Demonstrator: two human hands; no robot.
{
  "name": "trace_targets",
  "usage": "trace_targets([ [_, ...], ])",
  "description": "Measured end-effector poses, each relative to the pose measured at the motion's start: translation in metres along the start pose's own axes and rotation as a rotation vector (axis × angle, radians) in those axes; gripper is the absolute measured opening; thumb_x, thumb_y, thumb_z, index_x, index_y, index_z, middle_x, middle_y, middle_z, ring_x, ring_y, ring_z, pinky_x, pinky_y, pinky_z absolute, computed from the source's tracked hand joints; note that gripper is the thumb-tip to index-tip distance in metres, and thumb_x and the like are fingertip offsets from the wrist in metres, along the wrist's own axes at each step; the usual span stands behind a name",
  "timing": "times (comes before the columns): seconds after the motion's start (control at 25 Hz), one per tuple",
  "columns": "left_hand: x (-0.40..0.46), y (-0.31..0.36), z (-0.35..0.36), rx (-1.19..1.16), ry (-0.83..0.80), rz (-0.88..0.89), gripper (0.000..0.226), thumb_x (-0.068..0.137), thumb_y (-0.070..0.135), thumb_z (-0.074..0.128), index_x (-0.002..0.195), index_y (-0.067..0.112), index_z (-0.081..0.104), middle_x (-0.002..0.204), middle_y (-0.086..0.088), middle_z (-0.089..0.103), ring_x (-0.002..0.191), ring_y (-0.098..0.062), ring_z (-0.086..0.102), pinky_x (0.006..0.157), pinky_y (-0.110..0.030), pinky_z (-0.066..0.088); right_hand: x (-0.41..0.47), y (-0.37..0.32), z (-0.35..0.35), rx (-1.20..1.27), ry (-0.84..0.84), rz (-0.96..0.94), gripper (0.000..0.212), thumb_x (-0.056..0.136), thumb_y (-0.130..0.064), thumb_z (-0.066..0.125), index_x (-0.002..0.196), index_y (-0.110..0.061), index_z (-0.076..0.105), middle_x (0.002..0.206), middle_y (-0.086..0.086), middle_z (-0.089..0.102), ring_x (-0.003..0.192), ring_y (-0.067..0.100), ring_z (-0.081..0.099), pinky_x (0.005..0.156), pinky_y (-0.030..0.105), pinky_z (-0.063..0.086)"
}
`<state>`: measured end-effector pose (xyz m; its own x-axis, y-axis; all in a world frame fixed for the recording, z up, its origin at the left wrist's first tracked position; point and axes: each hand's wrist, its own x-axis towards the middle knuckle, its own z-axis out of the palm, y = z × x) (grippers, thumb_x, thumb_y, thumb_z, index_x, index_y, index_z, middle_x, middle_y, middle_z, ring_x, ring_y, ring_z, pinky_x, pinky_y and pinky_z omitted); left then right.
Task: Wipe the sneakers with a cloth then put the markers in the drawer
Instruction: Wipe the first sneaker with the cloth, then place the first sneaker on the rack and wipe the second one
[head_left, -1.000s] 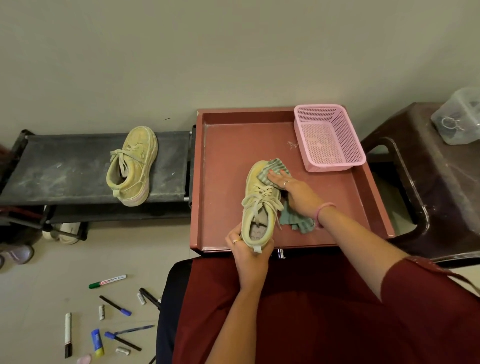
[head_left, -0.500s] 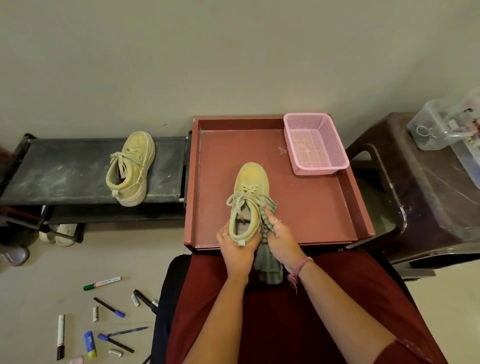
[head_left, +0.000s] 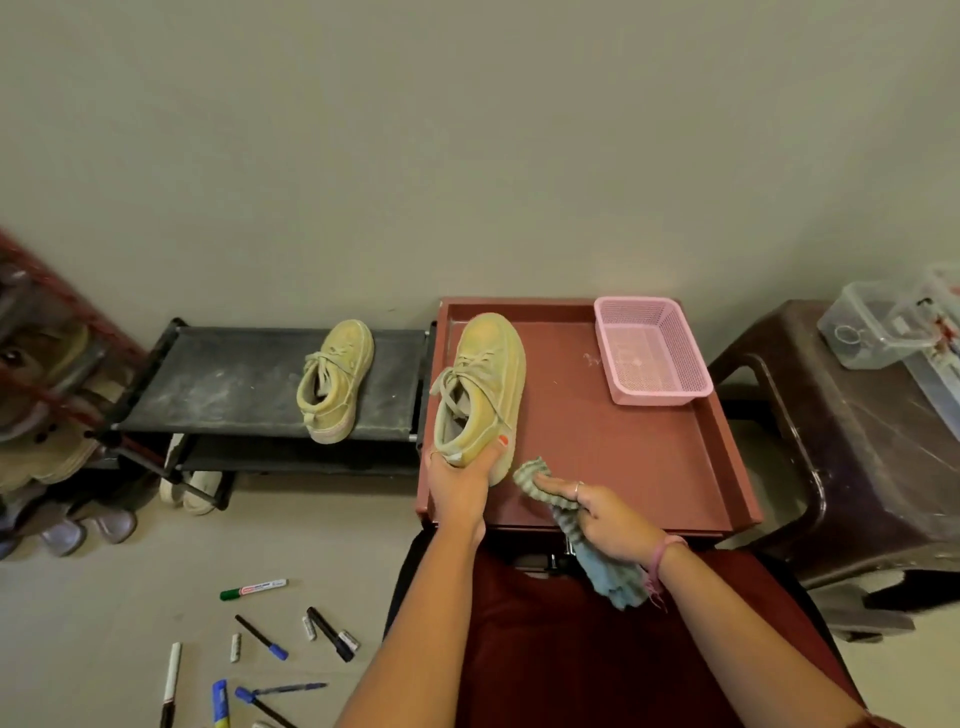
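Now left hand (head_left: 460, 486) grips sneaker (head_left: 480, 387) by heel, tilted over drawer (head_left: 623, 457); right hand (head_left: 605, 512) holds cloth (head_left: 597, 540). Heel-only grip could let it slip

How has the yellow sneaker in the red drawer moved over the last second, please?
Yes. The yellow sneaker, gripped at the heel by the left hand, has shifted towards the red drawer's left wall, away from the pink mesh basket.
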<state>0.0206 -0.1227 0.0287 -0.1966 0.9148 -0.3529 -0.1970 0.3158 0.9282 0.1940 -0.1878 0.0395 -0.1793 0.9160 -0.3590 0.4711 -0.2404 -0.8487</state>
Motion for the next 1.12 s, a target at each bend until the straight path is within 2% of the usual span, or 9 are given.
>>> trace_targets([
  [0.12, 0.025, 0.036, -0.018, 0.098, 0.080, 0.119, 0.052, 0.063, 0.023, 0.090, 0.098, 0.029, 0.052, 0.123, -0.002, 0.053, 0.105, -0.013, 0.060, 0.091, -0.030, 0.052, 0.011, -0.014, -0.004, 0.277, 0.280, 0.042, 0.062, 0.088, 0.019, 0.034, 0.135, -0.018, 0.049, 0.138, -0.003, 0.048, 0.120, 0.009, 0.051, 0.091, 0.004, 0.039],
  [0.2, 0.046, 0.049, -0.036, 0.187, 0.117, 0.185, 0.054, 0.063, 0.024, 0.090, 0.104, 0.025, 0.054, 0.125, -0.002, 0.049, 0.108, -0.015, 0.056, 0.098, -0.033, 0.048, 0.021, -0.024, -0.009, 0.620, 0.449, 0.100, 0.055, 0.091, 0.015, 0.038, 0.134, -0.015, 0.051, 0.128, 0.005, 0.059, 0.105, 0.016, 0.062, 0.084, 0.021, 0.052],
  [0.28, 0.066, 0.054, -0.051, 0.258, 0.153, 0.227, 0.058, 0.065, 0.021, 0.089, 0.112, 0.019, 0.055, 0.126, -0.003, 0.046, 0.108, -0.013, 0.052, 0.100, -0.031, 0.045, 0.032, -0.030, -0.016, 0.921, 0.541, 0.152, 0.046, 0.093, 0.010, 0.041, 0.132, -0.012, 0.052, 0.118, 0.013, 0.065, 0.100, 0.026, 0.065, 0.080, 0.035, 0.055],
  [0.4, 0.094, 0.045, -0.062, 0.326, 0.193, 0.236, 0.063, 0.068, 0.015, 0.086, 0.123, 0.009, 0.056, 0.130, -0.006, 0.044, 0.106, -0.013, 0.050, 0.099, -0.029, 0.044, 0.051, -0.034, -0.021, 1.151, 0.582, 0.220, 0.038, 0.095, 0.004, 0.042, 0.130, -0.007, 0.051, 0.115, 0.017, 0.065, 0.099, 0.031, 0.066, 0.073, 0.040, 0.055],
  [0.48, 0.109, 0.034, -0.062, 0.354, 0.224, 0.207, 0.067, 0.069, 0.012, 0.085, 0.128, 0.006, 0.054, 0.130, -0.005, 0.042, 0.108, -0.016, 0.051, 0.097, -0.026, 0.042, 0.062, -0.037, -0.020, 1.193, 0.582, 0.251, 0.035, 0.096, 0.002, 0.041, 0.128, -0.006, 0.052, 0.115, 0.018, 0.065, 0.097, 0.031, 0.066, 0.072, 0.041, 0.054],
  [0.64, 0.139, 0.014, -0.057, 0.344, 0.259, 0.147, 0.072, 0.069, 0.011, 0.085, 0.132, 0.005, 0.051, 0.130, -0.006, 0.040, 0.118, -0.024, 0.049, 0.106, -0.031, 0.039, 0.079, -0.041, -0.017, 1.198, 0.578, 0.289, 0.031, 0.098, 0.001, 0.040, 0.122, -0.009, 0.056, 0.113, 0.017, 0.066, 0.100, 0.032, 0.065, 0.080, 0.044, 0.053],
  [0.84, 0.174, 0.000, -0.055, 0.333, 0.242, 0.163, 0.073, 0.069, 0.013, 0.085, 0.133, 0.005, 0.050, 0.134, -0.008, 0.042, 0.117, -0.018, 0.048, 0.103, -0.024, 0.035, 0.091, -0.027, -0.017, 1.194, 0.539, 0.301, 0.029, 0.097, -0.002, 0.042, 0.120, -0.009, 0.058, 0.114, 0.017, 0.067, 0.105, 0.033, 0.064, 0.083, 0.045, 0.055],
  [1.0, 0.195, -0.018, -0.068, 0.387, 0.218, 0.146, 0.072, 0.064, 0.017, 0.089, 0.127, 0.011, 0.055, 0.128, -0.006, 0.055, 0.115, -0.019, 0.054, 0.106, -0.036, 0.043, 0.097, -0.016, -0.015, 1.193, 0.515, 0.302, 0.030, 0.097, -0.003, 0.043, 0.122, -0.009, 0.058, 0.115, 0.017, 0.067, 0.104, 0.031, 0.065, 0.082, 0.042, 0.056],
  [1.12, 0.198, -0.023, -0.074, 0.433, 0.203, 0.156, 0.077, 0.060, 0.020, 0.091, 0.127, 0.013, 0.055, 0.125, -0.005, 0.059, 0.116, -0.020, 0.056, 0.104, -0.035, 0.044, 0.102, -0.013, -0.012, 1.204, 0.511, 0.296, 0.031, 0.096, -0.002, 0.043, 0.123, -0.009, 0.058, 0.113, 0.017, 0.067, 0.099, 0.030, 0.067, 0.079, 0.041, 0.058],
])
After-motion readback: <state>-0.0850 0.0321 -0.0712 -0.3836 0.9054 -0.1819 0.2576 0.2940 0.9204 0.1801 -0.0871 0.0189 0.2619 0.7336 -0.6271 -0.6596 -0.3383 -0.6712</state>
